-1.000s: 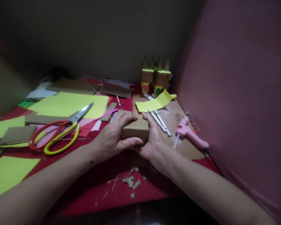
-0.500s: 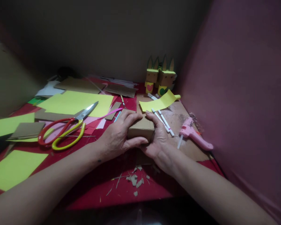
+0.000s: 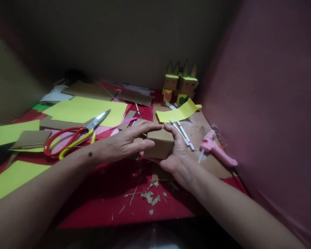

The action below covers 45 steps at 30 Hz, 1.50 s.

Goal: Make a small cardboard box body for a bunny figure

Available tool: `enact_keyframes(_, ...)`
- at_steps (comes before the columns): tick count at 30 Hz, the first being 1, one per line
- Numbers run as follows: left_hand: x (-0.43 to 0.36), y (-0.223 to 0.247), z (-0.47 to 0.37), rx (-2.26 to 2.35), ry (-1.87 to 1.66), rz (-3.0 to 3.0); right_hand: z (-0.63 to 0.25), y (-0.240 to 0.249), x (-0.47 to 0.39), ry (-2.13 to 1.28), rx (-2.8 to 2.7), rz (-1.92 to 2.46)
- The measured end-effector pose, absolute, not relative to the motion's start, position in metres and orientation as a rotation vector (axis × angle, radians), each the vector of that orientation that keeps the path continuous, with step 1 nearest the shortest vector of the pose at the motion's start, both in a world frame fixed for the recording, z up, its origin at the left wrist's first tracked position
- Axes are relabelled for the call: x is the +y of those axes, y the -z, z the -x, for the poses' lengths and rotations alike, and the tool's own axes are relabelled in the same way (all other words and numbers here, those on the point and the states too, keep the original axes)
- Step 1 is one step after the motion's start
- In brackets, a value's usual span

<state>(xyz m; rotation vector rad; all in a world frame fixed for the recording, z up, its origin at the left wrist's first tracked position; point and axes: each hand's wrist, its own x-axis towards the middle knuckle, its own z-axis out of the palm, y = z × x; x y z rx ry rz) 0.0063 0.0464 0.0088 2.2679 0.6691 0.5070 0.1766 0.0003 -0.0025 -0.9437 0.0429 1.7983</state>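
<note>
A small brown cardboard box [image 3: 161,148] is between my two hands above the table. My right hand [image 3: 176,154] cups its right side and underside, with the thumb along the upper right edge. From the left, my left hand [image 3: 128,140] reaches its fingers over the top of the box. The left thumb rests against the front face, so this hand grips the box's left part loosely. The box's left end is partly hidden by my left hand. Scissors [image 3: 93,125] with red and yellow handles lie left of my left hand.
A pink glue gun [image 3: 212,147] lies at right on a cardboard sheet [image 3: 197,121], near white sticks [image 3: 182,133] and a curled yellow strip [image 3: 177,113]. Cardboard figures [image 3: 181,84] stand behind. Yellow paper [image 3: 93,109] lies at left, and scraps [image 3: 151,197] lie in front.
My left hand has slid left along the box, its fingers straighter and its thumb further left on the front face. My right hand still holds the box. The view has shifted slightly.
</note>
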Motion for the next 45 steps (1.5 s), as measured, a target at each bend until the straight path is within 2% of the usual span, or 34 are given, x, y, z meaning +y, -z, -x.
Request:
enact_keyframes(9, 0.046, -0.001, -0.01, 0.666, -0.594, -2.323, -0.18, 0.008, -0.001, -1.809, -0.121, 0.951)
enact_keyframes(19, 0.045, 0.0, -0.011, 0.706, -0.639, -2.405, -0.18, 0.006, 0.001, -1.789, -0.052, 0.966)
enact_keyframes(36, 0.029, 0.009, -0.022, 0.746, -0.989, -2.184, -0.178, 0.003, -0.005, -1.717, -0.033, 0.742)
enact_keyframes(39, 0.028, 0.008, -0.023, 0.801, -0.974, -2.171, -0.176, 0.001, -0.005, -1.718, -0.029, 0.742)
enact_keyframes(45, 0.03, -0.006, -0.024, 0.878, -0.729, -1.998, -0.173, -0.002, -0.006, -1.699, 0.054, 0.92)
